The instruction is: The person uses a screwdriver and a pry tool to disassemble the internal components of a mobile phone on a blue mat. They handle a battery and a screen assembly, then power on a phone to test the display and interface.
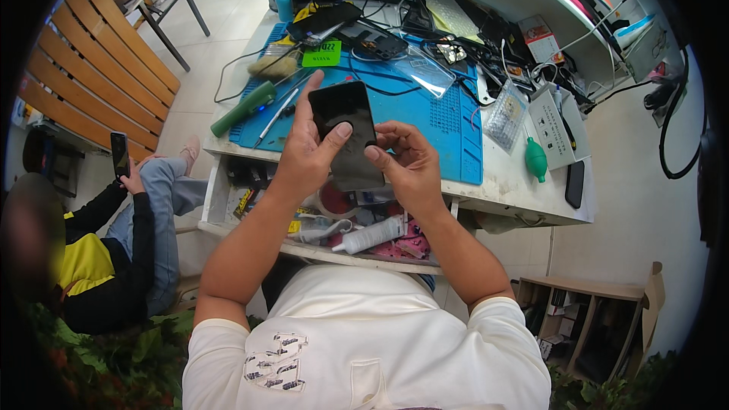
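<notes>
Cluttered white desk (505,190) ahead in the head view: the left hand (305,140) clasps a black rectangular smartphone (342,106) above an open white drawer (220,228); the right hand (410,163) curls at its edge, grip unclear. Already lifted, it seems unopened, not yet set down.

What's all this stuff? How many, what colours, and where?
held phone: 1, black, centre
desk: 1, white, centre
mat: 1, blue, on desk
bottle: 1, light blue, desk's back
brush: 1, tan, mat's upper left
tube: 1, green, mat's left
squeeze bulb: 1, green, desk's right
resting phone: 1, black, desk's right edge
drawer: 1, white, below desktop, open
slatted bench: 1, brown, upper left
other person: 1, black and yellow top, left
that person's phone: 1, black, left
low shelf: 1, brown, lower right
clutter: too jumbled to count, mixed colours, desk's back
left hand: 1, bare, around held phone
right hand: 1, bare, at held phone's right edge
</notes>
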